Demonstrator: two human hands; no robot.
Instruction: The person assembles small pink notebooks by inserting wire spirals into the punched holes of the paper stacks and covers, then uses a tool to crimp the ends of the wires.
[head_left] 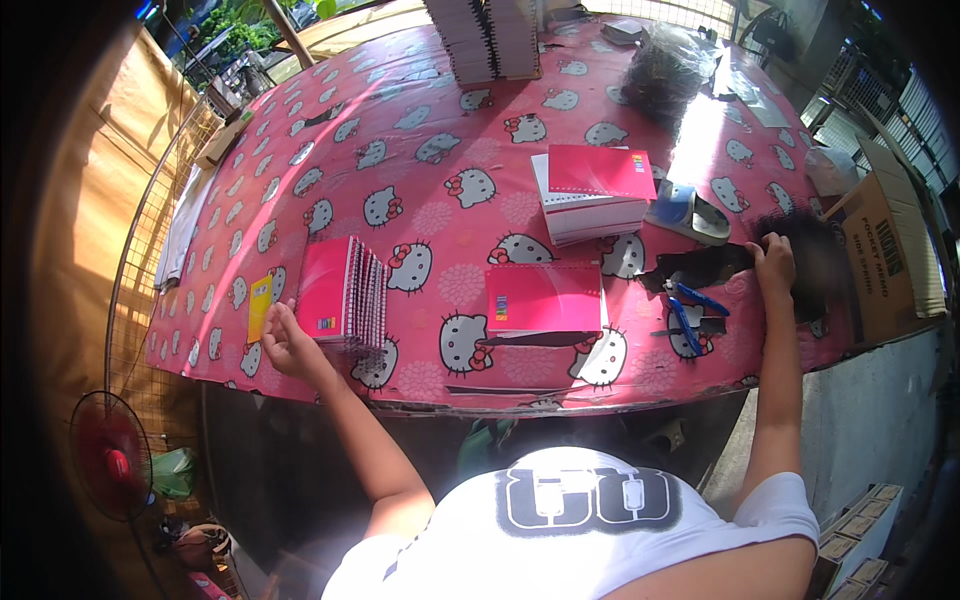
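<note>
My left hand [287, 343] rests near the table's left front, palm up with loosely curled fingers apart. It is beside a small yellow booklet [260, 308], which lies against a stack of pink spiral notebooks [328, 285]. I see nothing held in it. My right hand [774, 266] is at the right, fingers bent together at the edge of a blurred black heap [815, 265]; what they pinch is too small to tell. Left of it lie a black sheet-like piece [703, 268] and blue-handled pliers [688, 318]. Before me sits a pink spiral notebook [543, 298], a dark strip along its near edge.
Behind it stands another stack of pink-covered notebooks [600, 190], with a blue-and-grey slipper [690, 215] alongside. Tall spiral-bound stacks [490, 45] and a clear plastic bag [668, 75] are at the back. A cardboard box [885, 240] borders the right edge; a fan [112, 458] stands lower left.
</note>
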